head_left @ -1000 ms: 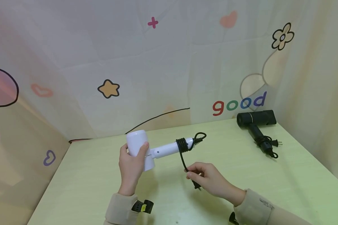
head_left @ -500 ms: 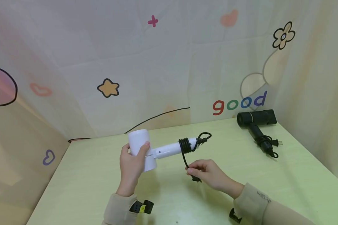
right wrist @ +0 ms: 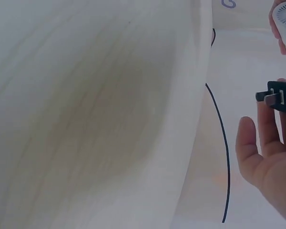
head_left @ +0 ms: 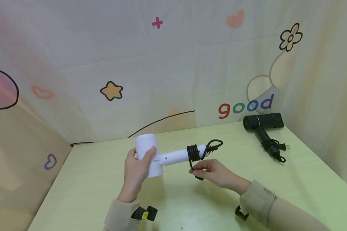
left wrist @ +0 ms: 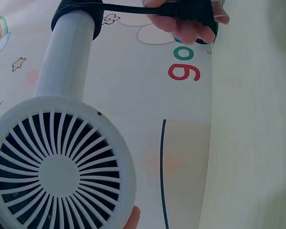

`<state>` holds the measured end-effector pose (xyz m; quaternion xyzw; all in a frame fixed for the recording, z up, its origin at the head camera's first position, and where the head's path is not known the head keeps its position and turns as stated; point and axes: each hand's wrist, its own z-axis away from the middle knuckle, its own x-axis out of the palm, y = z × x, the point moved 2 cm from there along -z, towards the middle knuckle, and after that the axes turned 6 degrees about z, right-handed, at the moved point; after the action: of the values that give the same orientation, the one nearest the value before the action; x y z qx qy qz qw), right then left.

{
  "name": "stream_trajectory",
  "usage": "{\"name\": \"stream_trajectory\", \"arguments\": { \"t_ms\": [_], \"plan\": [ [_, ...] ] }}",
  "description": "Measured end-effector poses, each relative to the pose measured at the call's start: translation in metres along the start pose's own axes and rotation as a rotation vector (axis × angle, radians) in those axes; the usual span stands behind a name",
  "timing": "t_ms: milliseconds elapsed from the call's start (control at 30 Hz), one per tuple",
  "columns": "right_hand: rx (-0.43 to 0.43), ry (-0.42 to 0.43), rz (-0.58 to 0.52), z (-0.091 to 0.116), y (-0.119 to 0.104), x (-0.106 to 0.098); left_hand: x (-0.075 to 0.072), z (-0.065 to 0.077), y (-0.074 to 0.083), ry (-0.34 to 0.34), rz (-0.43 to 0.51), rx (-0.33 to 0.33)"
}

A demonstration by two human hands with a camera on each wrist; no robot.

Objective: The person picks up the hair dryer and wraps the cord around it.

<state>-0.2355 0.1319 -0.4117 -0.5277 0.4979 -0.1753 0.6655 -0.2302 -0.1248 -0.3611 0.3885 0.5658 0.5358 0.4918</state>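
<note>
A white hair dryer (head_left: 176,157) is held above the table, its handle pointing right. My left hand (head_left: 134,170) grips it round the barrel, thumb across the near side. Black cord (head_left: 193,153) is wound in several turns round the handle, and a loop sticks out past its end. Just below the handle my right hand (head_left: 217,174) pinches the cord's free end close to the plug (head_left: 199,178). The plug's two prongs (right wrist: 269,98) show in the right wrist view. In the left wrist view the dryer's round vent grille (left wrist: 59,176) faces the camera.
A black hair dryer (head_left: 263,122) lies at the back right of the pale green table (head_left: 89,186), its own cord wrapped round its handle. Behind the table hangs a printed curtain (head_left: 173,70), which also runs along both sides.
The white hair dryer has shifted slightly right. My right hand has risen a little toward the handle, and the stretch of cord between them is shorter. The black dryer stays put.
</note>
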Motion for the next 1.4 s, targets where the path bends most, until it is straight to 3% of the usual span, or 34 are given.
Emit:
{"name": "stream_trajectory", "arguments": {
  "t_ms": [233,467,567,700,800,1100,1400],
  "plan": [
    [0.028,-0.072,-0.106,-0.003,0.001,-0.005,0.002,0.002,0.001,-0.061,0.001,-0.005],
    [0.174,-0.106,0.028,0.003,-0.004,-0.012,0.002,0.003,-0.001,-0.16,-0.023,-0.021],
    [0.131,-0.141,0.044,0.005,-0.008,-0.017,0.002,0.004,-0.002,-0.195,-0.031,-0.022],
    [-0.022,-0.255,-0.057,0.005,-0.015,-0.023,0.003,0.005,-0.002,-0.239,-0.033,-0.007],
    [-0.054,-0.326,-0.084,0.004,-0.017,-0.027,0.004,0.006,-0.002,-0.267,-0.046,0.002],
    [0.047,-0.344,0.084,0.007,-0.025,-0.034,0.008,0.01,0.0,-0.35,-0.077,0.028],
    [0.072,-0.432,0.124,0.007,-0.033,-0.035,0.013,0.014,0.002,-0.435,-0.084,0.048]
  ]
}}
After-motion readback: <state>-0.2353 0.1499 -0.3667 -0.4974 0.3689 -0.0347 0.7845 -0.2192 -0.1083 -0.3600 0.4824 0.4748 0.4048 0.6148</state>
